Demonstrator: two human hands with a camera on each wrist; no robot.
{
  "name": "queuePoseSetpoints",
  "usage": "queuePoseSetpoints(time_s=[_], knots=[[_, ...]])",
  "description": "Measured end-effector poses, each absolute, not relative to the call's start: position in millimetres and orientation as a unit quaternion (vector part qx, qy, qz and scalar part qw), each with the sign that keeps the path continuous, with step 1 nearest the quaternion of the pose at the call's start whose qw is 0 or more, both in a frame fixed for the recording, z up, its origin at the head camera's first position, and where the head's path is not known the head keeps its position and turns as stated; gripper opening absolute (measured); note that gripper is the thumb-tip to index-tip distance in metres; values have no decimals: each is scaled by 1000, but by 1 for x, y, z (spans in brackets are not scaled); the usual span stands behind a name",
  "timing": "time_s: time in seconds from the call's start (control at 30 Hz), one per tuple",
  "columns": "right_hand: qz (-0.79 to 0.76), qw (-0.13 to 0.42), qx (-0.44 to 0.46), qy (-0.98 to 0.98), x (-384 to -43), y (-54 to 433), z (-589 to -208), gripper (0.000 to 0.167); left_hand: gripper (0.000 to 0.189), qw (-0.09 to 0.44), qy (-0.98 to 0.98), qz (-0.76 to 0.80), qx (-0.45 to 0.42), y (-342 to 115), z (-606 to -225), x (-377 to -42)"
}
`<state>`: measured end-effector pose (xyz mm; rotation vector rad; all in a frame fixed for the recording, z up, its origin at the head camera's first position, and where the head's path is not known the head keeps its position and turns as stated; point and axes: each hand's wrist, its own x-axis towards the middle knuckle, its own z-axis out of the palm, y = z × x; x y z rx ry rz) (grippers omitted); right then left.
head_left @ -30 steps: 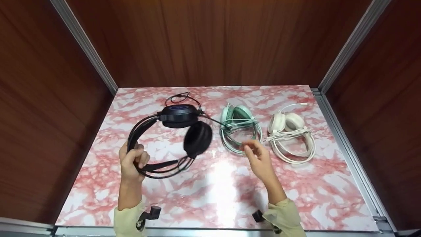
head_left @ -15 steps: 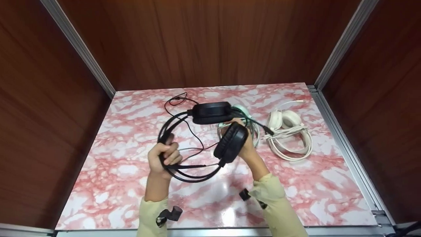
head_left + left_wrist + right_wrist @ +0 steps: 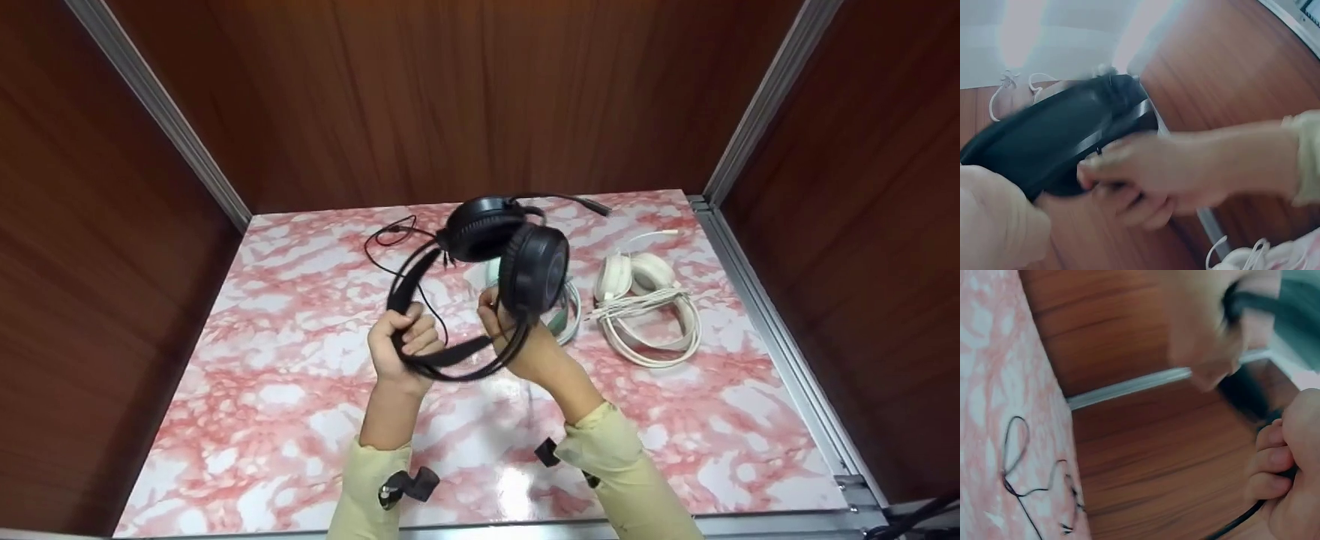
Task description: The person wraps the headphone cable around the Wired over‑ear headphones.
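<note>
My left hand [image 3: 401,349] grips the headband of a black headset [image 3: 535,270], raised above the table. Its two ear cups point away from me and its microphone boom [image 3: 596,205] sticks out to the right. Close behind the nearer ear cup is my right hand [image 3: 534,352], partly covered by the headset. In the right wrist view, the curled fingers of that hand hold the headset's black cable [image 3: 1238,521]. The cable's loose end [image 3: 397,229] lies at the back left of the table. Motion blurs both wrist views.
A green headset [image 3: 573,315] lies on the table, mostly hidden behind the black one. To its right rests a white headset [image 3: 686,330] with its cord bundled. Brown wood-grain panels [image 3: 465,105] enclose the red-and-white marbled table [image 3: 262,420].
My left hand has moved right with the black headset, which has turned so its cups point farther away. My right hand has come left behind the ear cup and taken hold of the cable.
</note>
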<state>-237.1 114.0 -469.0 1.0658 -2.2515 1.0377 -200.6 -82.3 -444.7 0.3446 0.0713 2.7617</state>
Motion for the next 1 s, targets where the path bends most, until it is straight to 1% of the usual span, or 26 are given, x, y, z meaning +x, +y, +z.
queuePoseSetpoints(time_s=[0.03, 0.07, 0.13, 0.27, 0.37, 0.47, 0.6, 0.7, 0.77, 0.87, 0.93, 1.0], knots=[[360, 219, 378, -824, -229, 108, -452, 3, 9, 150, 37, 983, 99, -82, -444, -202], [390, 193, 360, -825, -228, 108, -451, 7, 11, 123, 51, 988, 76, -82, -444, -203], [390, 166, 343, -838, -225, 113, -454, 8, 16, 81, 76, 993, 32, -83, -443, -205], [413, 160, 359, -821, -223, 125, -464, 18, 20, 7, 112, 993, -27, -87, -442, -206], [432, 170, 395, -793, -221, 133, -467, 21, 24, -66, 154, 984, -58, -95, -442, -210], [455, 162, 415, -771, -219, 142, -464, 19, 26, -166, 229, 957, -69, -106, -445, -217], [463, 124, 426, -767, -217, 156, -455, 17, 16, -322, 348, 876, -82, -122, -456, -228], [449, 89, 432, -777, -215, 171, -448, 13, 18, -400, 415, 810, -105, -136, -468, -232], [444, 68, 434, -781, -215, 182, -442, 11, 18, -429, 456, 771, -115, -144, -474, -233], [437, 50, 430, -789, -217, 200, -429, 9, 15, -453, 527, 708, -125, -156, -480, -232], [422, 44, 430, -797, -218, 210, -419, 10, 14, -461, 569, 668, -127, -162, -480, -230], [393, 54, 430, -811, -218, 219, -408, 12, 14, -462, 600, 640, -129, -167, -481, -228]])
